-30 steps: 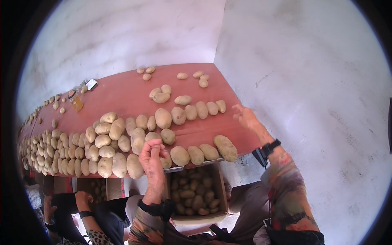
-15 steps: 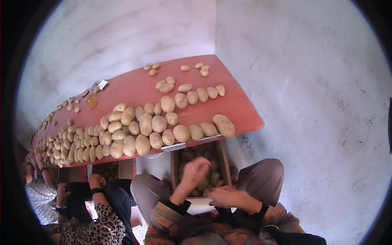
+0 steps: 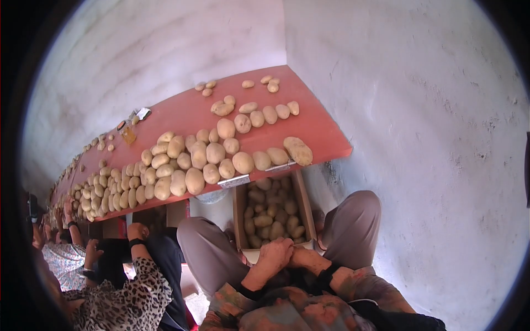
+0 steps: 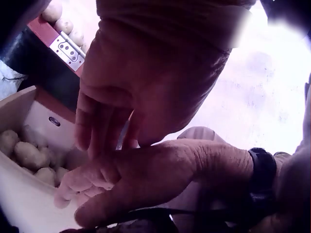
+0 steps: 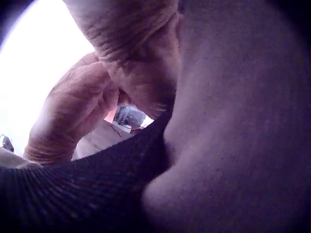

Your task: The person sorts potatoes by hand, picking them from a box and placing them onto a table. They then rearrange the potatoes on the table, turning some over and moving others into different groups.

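Note:
My left hand point(image 3: 275, 256) and right hand point(image 3: 307, 259) are together in front of my body, just behind the near end of a box of potatoes. In the left wrist view, the left hand point(image 4: 141, 82) hangs over the right hand point(image 4: 146, 179), its fingertips at the back of it. The right hand's fingers stretch loosely toward the box point(image 4: 53, 104), and no object shows in either hand. Skin and dark ribbed cloth point(image 5: 97, 184) fill most of the right wrist view. Potatoes point(image 3: 273, 212) fill much of the box point(image 3: 303, 201) between my knees.
A red table point(image 3: 326, 132) carries rows of potatoes point(image 3: 243, 162), with a large potato point(image 3: 298, 150) near its right end. A jar point(image 3: 127, 134) stands farther back. The wall point(image 3: 425, 138) rises at the right. A person in a leopard-print top point(image 3: 127, 292) sits at my left.
Both hands have come down from above the table, past the box, and joined in front of my body. The head view has shifted, so the box shows more fully. The potato rows look unchanged.

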`<action>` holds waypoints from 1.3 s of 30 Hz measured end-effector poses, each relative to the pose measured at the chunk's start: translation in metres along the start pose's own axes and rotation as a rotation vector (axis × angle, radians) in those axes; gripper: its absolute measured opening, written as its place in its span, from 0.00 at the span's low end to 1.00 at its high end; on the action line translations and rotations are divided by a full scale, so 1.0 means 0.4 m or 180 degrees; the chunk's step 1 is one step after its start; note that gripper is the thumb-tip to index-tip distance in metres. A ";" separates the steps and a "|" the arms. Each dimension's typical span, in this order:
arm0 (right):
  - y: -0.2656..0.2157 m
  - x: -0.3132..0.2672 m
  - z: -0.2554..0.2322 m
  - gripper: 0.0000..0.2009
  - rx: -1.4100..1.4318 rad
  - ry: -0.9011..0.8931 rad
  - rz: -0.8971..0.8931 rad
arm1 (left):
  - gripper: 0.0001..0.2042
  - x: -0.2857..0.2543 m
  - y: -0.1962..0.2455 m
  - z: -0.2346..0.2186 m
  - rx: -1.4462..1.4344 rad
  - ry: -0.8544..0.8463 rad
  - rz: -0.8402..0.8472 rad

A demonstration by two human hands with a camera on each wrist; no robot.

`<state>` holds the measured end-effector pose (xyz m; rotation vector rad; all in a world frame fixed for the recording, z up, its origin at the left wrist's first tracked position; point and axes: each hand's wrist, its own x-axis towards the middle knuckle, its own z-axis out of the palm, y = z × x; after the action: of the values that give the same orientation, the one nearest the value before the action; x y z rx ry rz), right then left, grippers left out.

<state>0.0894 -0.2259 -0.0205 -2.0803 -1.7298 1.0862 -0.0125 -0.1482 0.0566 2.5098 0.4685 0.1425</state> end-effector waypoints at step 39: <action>0.046 0.017 -0.031 0.16 -0.0497 -0.0412 0.0529 | 0.19 0.040 -0.113 0.095 0.0772 -0.1553 -0.0484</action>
<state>0.1114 -0.2212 -0.0256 -2.3322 -1.7786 1.1910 -0.0036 -0.1275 -0.0003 2.6040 0.4893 -0.6047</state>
